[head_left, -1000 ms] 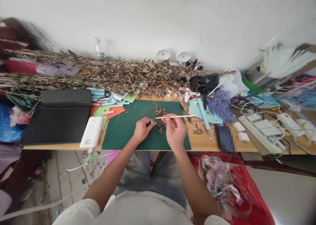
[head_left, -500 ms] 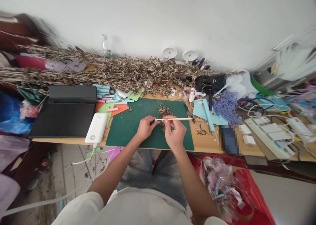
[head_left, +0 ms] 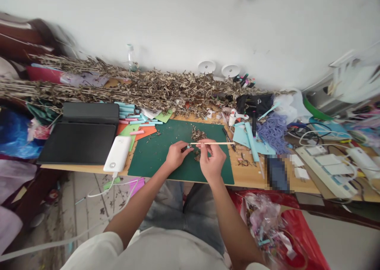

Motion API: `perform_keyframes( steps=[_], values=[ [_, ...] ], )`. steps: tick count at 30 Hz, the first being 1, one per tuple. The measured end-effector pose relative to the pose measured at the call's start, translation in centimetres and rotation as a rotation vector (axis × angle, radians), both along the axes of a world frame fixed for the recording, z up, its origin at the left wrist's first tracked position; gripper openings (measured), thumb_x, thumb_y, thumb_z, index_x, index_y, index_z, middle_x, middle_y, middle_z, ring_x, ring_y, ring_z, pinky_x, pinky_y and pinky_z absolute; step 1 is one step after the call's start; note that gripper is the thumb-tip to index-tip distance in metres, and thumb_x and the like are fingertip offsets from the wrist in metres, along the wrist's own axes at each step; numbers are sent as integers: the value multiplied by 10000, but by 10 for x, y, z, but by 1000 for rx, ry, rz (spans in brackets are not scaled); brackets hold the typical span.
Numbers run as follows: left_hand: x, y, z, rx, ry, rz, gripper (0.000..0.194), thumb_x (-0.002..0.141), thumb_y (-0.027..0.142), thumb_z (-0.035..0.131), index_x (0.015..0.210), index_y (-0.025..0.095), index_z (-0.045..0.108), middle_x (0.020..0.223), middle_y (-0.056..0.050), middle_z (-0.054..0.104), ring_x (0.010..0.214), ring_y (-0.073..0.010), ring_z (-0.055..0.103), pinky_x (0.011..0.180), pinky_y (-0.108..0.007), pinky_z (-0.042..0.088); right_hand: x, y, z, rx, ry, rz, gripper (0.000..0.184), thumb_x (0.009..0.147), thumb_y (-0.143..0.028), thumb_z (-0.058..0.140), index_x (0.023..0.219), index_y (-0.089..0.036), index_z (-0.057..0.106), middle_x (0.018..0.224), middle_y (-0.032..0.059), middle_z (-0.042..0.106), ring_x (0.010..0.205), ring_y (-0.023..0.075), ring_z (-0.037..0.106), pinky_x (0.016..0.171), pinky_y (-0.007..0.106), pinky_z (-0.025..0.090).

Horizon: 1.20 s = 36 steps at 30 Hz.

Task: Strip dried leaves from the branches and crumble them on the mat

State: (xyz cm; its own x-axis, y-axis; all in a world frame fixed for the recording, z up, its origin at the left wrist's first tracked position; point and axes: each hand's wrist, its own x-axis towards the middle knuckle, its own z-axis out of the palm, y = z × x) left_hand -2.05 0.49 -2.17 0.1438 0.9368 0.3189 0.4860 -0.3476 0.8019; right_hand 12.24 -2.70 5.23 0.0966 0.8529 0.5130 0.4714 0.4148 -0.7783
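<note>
Over the green cutting mat (head_left: 148,159), my left hand (head_left: 176,156) is closed, pinching a small light-blue paper tube (head_left: 189,146) between thumb and fingers. Most of the tube is hidden by the fingertips. My right hand (head_left: 213,159) grips a thin wooden stick (head_left: 225,143) near its left part. The stick lies level, its left end right by the tube's mouth; whether it reaches inside I cannot tell. Just behind the hands sits a small heap of crumbled dried leaves (head_left: 198,133) on the mat.
Bundles of dried stalks (head_left: 166,84) run along the wall. Left are a black tablet case (head_left: 78,143), a white power bank (head_left: 118,153) and rolled blue papers (head_left: 127,110). Right are a glue gun (head_left: 236,116), purple yarn (head_left: 274,129) and a power strip (head_left: 326,171).
The view has shifted slightly, moving the scene a little right and down. Both hands keep their grips; the stick's left end looks slightly farther from my left fingertips.
</note>
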Motion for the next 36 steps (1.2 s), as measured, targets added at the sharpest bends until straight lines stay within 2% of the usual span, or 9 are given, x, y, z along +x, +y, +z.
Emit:
perform_keyframes(
  steps=[8,12,18,25,31,36],
  values=[
    [-1,1,-2,4,14,-7,231,880,380,607,828,173,694,699,-7,578,625,-116,507,606,-230,379,-1,2,-9,75,-134,29,126,931,-203,465,926,-208,591,894,70,679,829,186,675,765,317,545],
    [-1,1,-1,0,12,-12,237,880,375,608,800,166,687,689,-7,575,623,-115,504,603,-229,374,0,3,-4,77,-166,45,123,931,-197,467,923,-209,589,882,65,680,806,182,671,753,319,540],
    [-1,0,2,-9,-14,-12,241,876,383,611,806,164,687,697,-14,587,625,-119,507,609,-232,381,1,2,6,76,-100,25,129,937,-217,464,954,-221,592,917,69,680,818,179,676,766,319,553],
    [0,0,4,-12,-1,0,247,876,381,612,782,165,689,684,-13,580,621,-119,503,602,-236,374,1,3,-1,60,-129,36,124,935,-221,463,920,-220,586,895,65,681,802,180,674,751,317,553],
    [-1,0,2,-6,-14,-8,235,877,373,612,792,167,689,700,-16,595,627,-117,510,606,-230,377,1,3,2,101,-107,51,123,924,-182,476,956,-216,590,908,63,678,802,169,675,761,305,545],
    [-1,0,1,-7,-9,-1,232,881,362,607,787,164,683,684,-12,576,622,-120,501,598,-232,371,1,5,0,93,-188,45,129,931,-220,460,908,-213,587,882,77,687,806,187,669,751,315,541]
  ],
)
